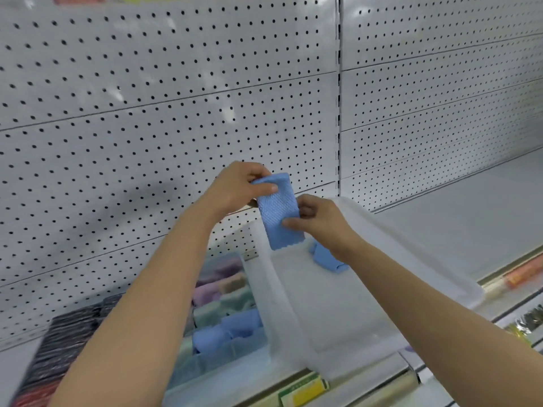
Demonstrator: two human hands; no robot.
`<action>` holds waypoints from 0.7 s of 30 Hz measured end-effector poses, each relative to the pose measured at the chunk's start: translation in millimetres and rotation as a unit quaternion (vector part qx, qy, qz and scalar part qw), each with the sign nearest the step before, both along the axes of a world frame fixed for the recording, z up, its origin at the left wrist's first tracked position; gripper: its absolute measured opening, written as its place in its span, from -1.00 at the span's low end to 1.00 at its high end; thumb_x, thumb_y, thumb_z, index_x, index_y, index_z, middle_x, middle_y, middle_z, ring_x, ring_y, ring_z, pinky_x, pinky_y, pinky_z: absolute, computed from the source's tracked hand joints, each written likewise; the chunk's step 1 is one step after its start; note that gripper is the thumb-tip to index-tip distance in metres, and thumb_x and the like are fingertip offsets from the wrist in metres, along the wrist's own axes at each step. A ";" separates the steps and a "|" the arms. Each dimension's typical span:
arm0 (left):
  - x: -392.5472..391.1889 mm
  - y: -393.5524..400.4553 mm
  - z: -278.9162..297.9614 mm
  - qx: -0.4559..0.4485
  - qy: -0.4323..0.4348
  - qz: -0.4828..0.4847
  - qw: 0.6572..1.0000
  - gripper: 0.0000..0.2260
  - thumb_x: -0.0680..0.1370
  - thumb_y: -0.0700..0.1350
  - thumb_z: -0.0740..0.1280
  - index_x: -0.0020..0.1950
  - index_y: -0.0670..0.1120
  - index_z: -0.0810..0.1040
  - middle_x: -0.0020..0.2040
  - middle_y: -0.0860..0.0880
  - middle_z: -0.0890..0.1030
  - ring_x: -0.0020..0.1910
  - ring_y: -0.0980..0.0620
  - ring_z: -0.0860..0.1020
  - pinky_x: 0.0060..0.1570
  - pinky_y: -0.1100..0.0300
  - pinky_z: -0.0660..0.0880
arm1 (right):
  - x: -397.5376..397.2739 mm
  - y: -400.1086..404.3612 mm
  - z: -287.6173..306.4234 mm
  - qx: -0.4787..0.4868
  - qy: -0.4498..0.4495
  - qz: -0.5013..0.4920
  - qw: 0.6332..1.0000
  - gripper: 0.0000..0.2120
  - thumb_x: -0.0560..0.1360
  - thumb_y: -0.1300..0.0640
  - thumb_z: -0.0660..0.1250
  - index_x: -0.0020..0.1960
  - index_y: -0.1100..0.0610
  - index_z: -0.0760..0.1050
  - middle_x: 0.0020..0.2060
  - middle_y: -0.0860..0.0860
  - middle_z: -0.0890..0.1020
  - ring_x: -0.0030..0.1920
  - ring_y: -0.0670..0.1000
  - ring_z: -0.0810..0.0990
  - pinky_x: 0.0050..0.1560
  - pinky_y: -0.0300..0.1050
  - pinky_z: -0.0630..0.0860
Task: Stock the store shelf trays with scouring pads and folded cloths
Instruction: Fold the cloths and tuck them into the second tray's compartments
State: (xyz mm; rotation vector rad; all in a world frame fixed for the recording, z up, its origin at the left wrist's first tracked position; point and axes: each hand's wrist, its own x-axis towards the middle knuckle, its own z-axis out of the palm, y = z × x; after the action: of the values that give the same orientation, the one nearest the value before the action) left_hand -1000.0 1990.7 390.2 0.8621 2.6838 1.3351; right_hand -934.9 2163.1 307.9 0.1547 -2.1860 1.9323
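Pegboard back panel (pixel 164 92): white perforated sheet filling the upper part of the view, divided by a slotted vertical upright (pixel 338 92) right of centre.

Shelf (pixel 458 230): pale, flat deck running along the foot of the panel; its bare stretch lies at right, and a price strip edges its front at lower right.

Clear tray (pixel 296 306): translucent plastic, standing on the shelf below the hands, its floor mostly bare; one blue folded cloth (pixel 329 259) lies at its far end, partly hidden by the right wrist.

Neighbouring tray (pixel 223 306): just left of the clear tray, packed with folded cloths in blue, purple, green and tan, blurred.

Dark stack (pixel 64 348): mottled dark pieces with red ones nearer the camera, at far left on the shelf; too blurred to identify further.

Blue cloth (pixel 279 212): textured weave, folded into a narrow upright strip with a scalloped lower edge, held in the air above the far end of the clear tray.

Left hand (pixel 238 186): fingers curled around the cloth's top, thumb laid across its front face.

Right hand (pixel 317 218): thumb and fingertips pinching the cloth's lower right edge.
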 end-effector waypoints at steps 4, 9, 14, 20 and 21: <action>18.9 -40.9 -11.5 0.093 -0.096 0.060 0.989 -0.80 0.55 -0.13 0.39 0.16 -0.11 0.57 -0.04 -0.13 0.63 -0.21 0.01 0.63 -0.21 0.22 0.62 | 12.4 -41.9 5.0 -0.071 -0.016 0.024 0.997 -0.77 0.43 0.29 0.44 0.08 0.25 0.56 -0.07 0.16 0.70 -0.09 0.05 0.67 0.01 0.01 0.60; 43.1 -83.8 -40.4 0.151 -0.252 0.052 0.954 -0.43 0.48 -0.12 0.48 0.43 0.15 0.38 0.30 -0.05 0.49 -0.03 0.01 0.68 -0.09 0.13 0.63 | 17.0 -79.7 -1.1 -0.115 -0.041 -0.011 0.992 -0.43 0.43 0.29 0.44 0.37 -0.01 0.37 -0.11 0.21 0.69 -0.10 0.09 0.68 -0.03 -0.02 0.62; 64.9 -108.8 -65.7 0.124 -0.105 0.097 0.982 -0.52 0.32 -0.30 0.56 0.17 0.05 0.63 0.25 0.10 0.58 -0.07 0.18 0.65 -0.03 0.30 0.57 | 21.1 -105.8 -10.3 -0.059 -0.044 0.032 0.997 -0.42 0.40 0.36 0.45 0.35 0.04 0.43 0.01 0.26 0.64 -0.09 0.06 0.64 -0.04 -0.15 0.62; 71.8 -133.7 -90.5 -0.006 0.057 0.154 0.986 -0.69 0.31 -0.23 0.51 0.02 0.03 0.68 -0.07 0.09 0.67 -0.10 0.08 0.61 -0.02 0.18 0.55 | 22.1 -139.3 -25.7 0.126 -0.026 0.029 0.991 -0.50 0.32 0.38 0.43 0.23 0.12 0.51 -0.04 0.12 0.64 -0.05 0.08 0.61 -0.10 -0.08 0.61; 73.6 -138.7 -93.4 -0.020 0.071 0.158 0.985 -0.74 0.33 -0.22 0.50 -0.03 0.02 0.69 -0.09 0.08 0.67 -0.12 0.09 0.60 -0.06 0.21 0.53 | 21.1 -144.2 -29.0 0.183 -0.016 0.020 0.983 -0.57 0.30 0.35 0.44 0.15 0.13 0.56 -0.08 0.09 0.63 -0.10 0.06 0.59 -0.13 -0.10 0.58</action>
State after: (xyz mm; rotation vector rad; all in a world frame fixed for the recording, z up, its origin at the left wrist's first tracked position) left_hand -926.4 1852.0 296.8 0.5619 3.0494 1.3088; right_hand -913.8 2018.9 278.9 0.2289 -2.5574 1.5405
